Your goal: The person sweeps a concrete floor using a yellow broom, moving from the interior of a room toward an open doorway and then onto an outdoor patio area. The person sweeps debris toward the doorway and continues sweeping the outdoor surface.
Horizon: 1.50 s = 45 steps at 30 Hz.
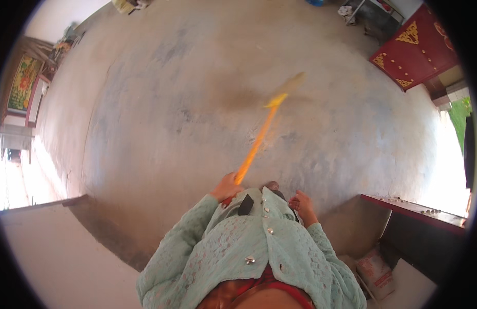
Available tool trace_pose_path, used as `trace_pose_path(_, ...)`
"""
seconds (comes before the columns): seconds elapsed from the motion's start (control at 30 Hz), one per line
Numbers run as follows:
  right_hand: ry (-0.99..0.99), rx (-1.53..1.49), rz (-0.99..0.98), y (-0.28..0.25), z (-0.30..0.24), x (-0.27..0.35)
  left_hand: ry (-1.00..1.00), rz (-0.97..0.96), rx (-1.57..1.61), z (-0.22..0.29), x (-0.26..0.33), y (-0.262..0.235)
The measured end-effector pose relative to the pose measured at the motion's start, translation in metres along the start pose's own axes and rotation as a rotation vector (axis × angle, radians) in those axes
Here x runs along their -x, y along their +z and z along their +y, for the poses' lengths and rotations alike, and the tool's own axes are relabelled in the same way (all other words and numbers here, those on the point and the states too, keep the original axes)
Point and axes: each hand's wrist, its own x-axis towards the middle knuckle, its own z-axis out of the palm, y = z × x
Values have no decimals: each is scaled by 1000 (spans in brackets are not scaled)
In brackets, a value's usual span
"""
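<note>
My left hand (227,187) is wrapped around the orange handle of a broom (256,141), near its upper end. The handle slants forward and to the right to a yellow collar, beyond which a tan-brown head (294,81) blurs against the floor. From the blur, the broom seems to be in motion. My right hand (303,205) hangs beside the front of my light green knitted jacket (238,242), its fingers curled in loosely with nothing visible in them. Part of one dark shoe (271,185) shows between my hands.
Worn grey concrete floor (161,103) spreads ahead. A red cabinet with gold ornament (416,49) stands at the far right; a dark red-edged ledge (413,208) and a printed sack (375,273) are near right. A framed flower picture (24,82) leans far left, a pale surface (58,247) near left.
</note>
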Motion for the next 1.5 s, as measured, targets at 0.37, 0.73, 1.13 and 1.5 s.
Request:
trace_pose_path(0.37, 79, 78, -21, -3, 5, 11, -309, 507, 32, -101, 1, -85)
trace_pose_path(0.73, 56, -66, 59, -45, 53, 32, -334, 31, 57, -113, -114, -3)
trace_pose_path(1.13, -18, -100, 7, -51, 15, 18, -256, -386, 82, 12, -105, 109)
trace_pose_path(1.5, 24, 20, -5, -61, -16, -10, -97, -93, -127, 32, -18, 37)
